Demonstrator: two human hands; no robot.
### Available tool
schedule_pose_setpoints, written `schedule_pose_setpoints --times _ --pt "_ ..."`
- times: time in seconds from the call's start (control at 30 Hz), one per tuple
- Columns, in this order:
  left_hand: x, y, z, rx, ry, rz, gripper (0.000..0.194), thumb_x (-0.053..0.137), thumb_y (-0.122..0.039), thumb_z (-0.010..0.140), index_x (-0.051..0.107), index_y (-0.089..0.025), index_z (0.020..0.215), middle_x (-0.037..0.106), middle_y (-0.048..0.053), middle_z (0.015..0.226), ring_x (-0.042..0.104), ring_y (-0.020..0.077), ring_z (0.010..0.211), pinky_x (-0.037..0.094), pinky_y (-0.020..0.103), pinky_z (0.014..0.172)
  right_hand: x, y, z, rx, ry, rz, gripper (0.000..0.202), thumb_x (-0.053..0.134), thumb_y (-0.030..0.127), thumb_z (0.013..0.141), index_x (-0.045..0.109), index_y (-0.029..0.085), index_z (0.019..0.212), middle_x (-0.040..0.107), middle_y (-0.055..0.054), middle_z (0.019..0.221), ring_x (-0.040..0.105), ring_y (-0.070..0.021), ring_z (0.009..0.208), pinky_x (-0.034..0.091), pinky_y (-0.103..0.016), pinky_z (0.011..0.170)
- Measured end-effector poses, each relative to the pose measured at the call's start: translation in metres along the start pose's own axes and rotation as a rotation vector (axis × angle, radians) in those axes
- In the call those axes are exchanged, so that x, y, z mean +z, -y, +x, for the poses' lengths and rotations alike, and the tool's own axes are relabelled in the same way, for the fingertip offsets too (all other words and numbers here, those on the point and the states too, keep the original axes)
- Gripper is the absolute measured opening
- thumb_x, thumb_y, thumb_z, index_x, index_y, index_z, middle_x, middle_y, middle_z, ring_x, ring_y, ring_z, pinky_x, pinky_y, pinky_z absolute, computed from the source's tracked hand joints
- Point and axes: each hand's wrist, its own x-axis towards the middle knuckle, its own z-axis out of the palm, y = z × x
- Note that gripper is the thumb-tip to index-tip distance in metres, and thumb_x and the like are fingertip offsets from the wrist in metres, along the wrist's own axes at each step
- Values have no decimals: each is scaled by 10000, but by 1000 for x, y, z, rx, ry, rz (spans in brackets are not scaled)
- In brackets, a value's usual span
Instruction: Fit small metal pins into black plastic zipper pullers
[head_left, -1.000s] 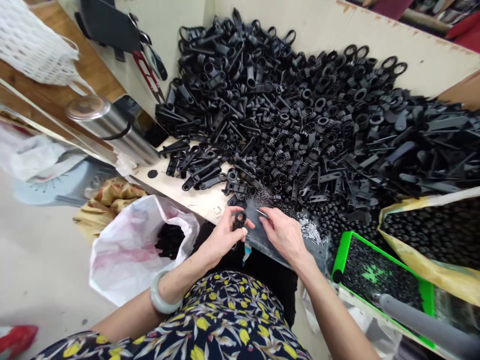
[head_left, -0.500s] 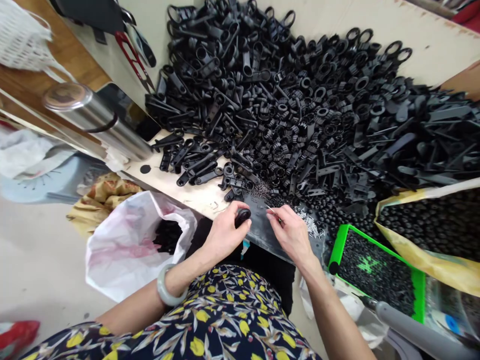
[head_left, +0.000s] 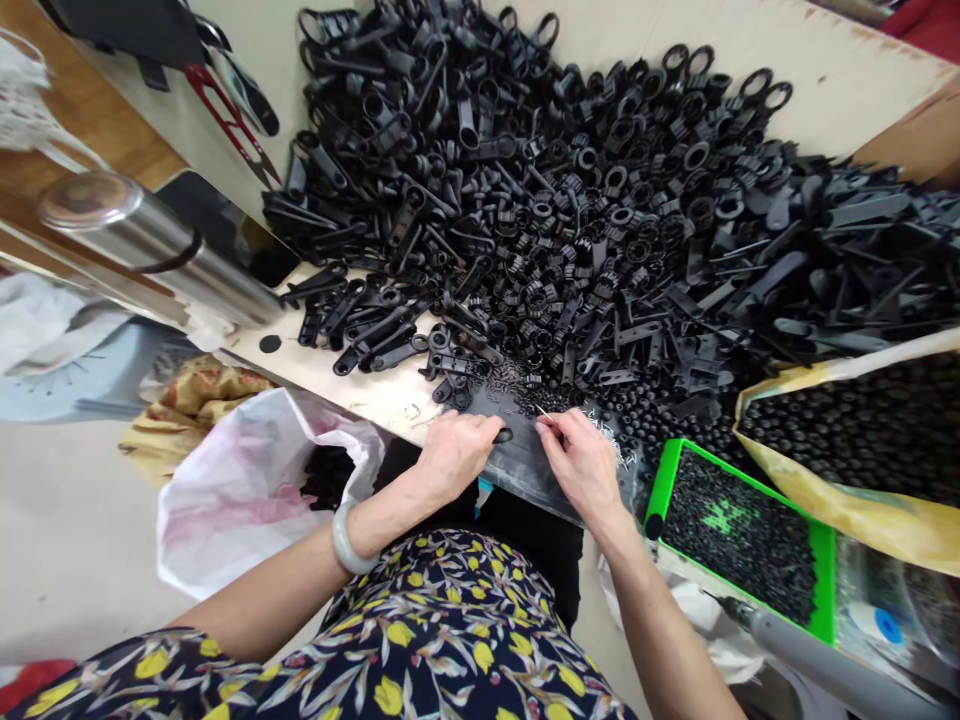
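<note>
My left hand (head_left: 457, 452) is closed around a small black plastic part (head_left: 503, 435), with only its rounded end showing past the thumb. My right hand (head_left: 583, 458) pinches a thin, light-coloured pointed piece (head_left: 543, 410); whether it is a pin or a slim tool I cannot make out. Both hands hover over a dark mat (head_left: 525, 465) at the table's front edge, a short gap between them. Small silvery pins (head_left: 611, 440) lie just beyond my right hand. Tiny metal bits (head_left: 504, 385) are scattered behind the mat.
A large heap of black plastic parts (head_left: 525, 190) covers the table. To the right are a green tray (head_left: 660, 490) of small black pieces and a yellow-edged bag (head_left: 780, 480). On the left are a steel flask (head_left: 172, 250), red-handled scissors (head_left: 225, 115) and a white bag (head_left: 217, 500).
My left hand has turned over, back upward, so the black part shows less. My right hand keeps its pinch on the thin piece. The whole view has shifted slightly.
</note>
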Motion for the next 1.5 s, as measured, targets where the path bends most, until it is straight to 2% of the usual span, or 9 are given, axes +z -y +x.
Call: schedule_pose_setpoints --times 0.13,0.27,0.6,0.83,0.97,1.07,1.17,1.33,1.5 --pt "7 4 -3 3 -35 43 123 626 -144 926 682 -221 1004 790 61 898 731 238 822 436 352 766 8 7 7 5 -2 -182 283 488 378 1056 732 236 1053 709 -35 956 668 -165 795 387 -269 636" --pt "7 3 -5 17 -79 19 132 589 -180 975 669 -216 1075 793 62 929 733 231 843 429 354 774 13 11 9 7 -21 -228 269 506 376 1049 734 233 1049 714 -35 955 663 -162 781 361 -271 616" --pt "-5 10 -5 -66 -85 -241 164 572 -181 978 677 -200 1101 790 60 986 739 211 855 483 296 749 5 7 4 65 5 -7 209 554 354 1006 729 244 973 689 2 899 656 -150 790 417 -264 695" --pt "-8 4 6 6 28 -11 172 597 -169 950 715 -233 1059 794 51 974 738 238 824 468 319 701 8 6 -6 44 -17 60 180 591 351 1000 733 243 974 685 5 875 641 -143 743 418 -266 683" --pt "-6 1 6 -6 39 3 180 577 -119 941 706 -201 1036 788 71 957 731 243 827 474 336 730 7 11 -8 25 -28 138 151 613 328 991 732 240 963 683 4 875 620 -139 731 420 -264 677" --pt "-9 0 0 6 -44 -200 166 592 -120 937 706 -191 1035 784 69 976 717 226 858 479 340 800 6 16 -9 45 -44 301 140 639 327 974 740 237 942 657 7 828 574 -135 688 422 -265 657" --pt "-17 -6 -7 -77 -122 -661 127 626 -283 968 710 -193 998 750 33 883 675 180 800 485 293 760 6 22 -10 103 -83 545 137 684 347 943 750 229 918 619 13 769 526 -133 647 409 -258 601" --pt "-19 -16 -14 -358 8 -1359 313 718 -464 895 661 -156 898 642 -17 661 474 84 495 366 218 499 5 33 -10 98 -122 730 132 728 349 919 765 222 922 607 12 761 502 -125 632 404 -256 577" --pt "-11 -18 -20 -405 7 -1537 322 757 -445 876 662 -138 889 712 29 734 454 53 484 329 203 502 3 39 -10 13 -100 696 106 726 316 932 793 235 947 651 -8 803 535 -130 654 426 -264 578"
